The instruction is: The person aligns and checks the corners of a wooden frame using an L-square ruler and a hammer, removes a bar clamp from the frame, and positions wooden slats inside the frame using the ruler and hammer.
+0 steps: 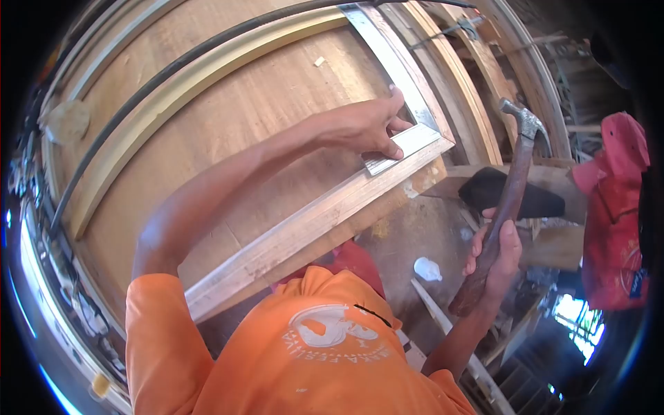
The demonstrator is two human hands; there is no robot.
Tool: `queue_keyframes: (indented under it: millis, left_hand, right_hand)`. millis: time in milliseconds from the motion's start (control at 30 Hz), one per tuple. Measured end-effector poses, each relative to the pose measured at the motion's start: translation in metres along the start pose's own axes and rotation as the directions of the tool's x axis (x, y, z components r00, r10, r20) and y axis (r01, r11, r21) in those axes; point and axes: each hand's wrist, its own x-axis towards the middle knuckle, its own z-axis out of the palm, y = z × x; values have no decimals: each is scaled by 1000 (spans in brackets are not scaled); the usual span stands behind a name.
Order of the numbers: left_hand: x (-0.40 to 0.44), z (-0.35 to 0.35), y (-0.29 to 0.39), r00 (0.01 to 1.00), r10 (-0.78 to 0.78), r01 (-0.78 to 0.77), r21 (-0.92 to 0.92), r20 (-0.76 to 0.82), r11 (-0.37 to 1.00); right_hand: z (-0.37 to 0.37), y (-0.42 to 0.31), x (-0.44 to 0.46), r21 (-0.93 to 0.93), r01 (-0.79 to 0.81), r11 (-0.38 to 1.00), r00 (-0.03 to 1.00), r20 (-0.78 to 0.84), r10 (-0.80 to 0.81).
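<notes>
My right hand (499, 254) is wrapped around the wooden handle of a claw hammer (510, 185), its metal head raised to the right of the frame's corner. With thumb and fingers, my left hand (377, 128) grips a short white ribbed strip (408, 149) lying on the wooden frame (304, 216) near that corner. A longer pale strip (394, 59) runs from the corner along the frame's far side. Some of the left fingertips are hidden behind the hand and strip.
Inside the frame lies a plywood panel (277, 90) with a small wood chip (319, 61) on it. A dark hose or bar (166, 72) arches across. Loose planks (470, 76) lie beyond the corner, and a red cloth item (612, 221) hangs at the right.
</notes>
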Motion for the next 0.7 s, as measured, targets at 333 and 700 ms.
queue_keyframes:
  millis: [333, 700]
  left_hand:
    - [10, 29, -29, 973, 159, -181, -126, -164, 975]
    - [15, 40, -35, 971, 133, -173, -204, -198, 963]
  right_hand:
    - [23, 4, -24, 32, -47, 998, 990, -135, 51]
    - [27, 1, -29, 96, -53, 994, 985, -157, 67]
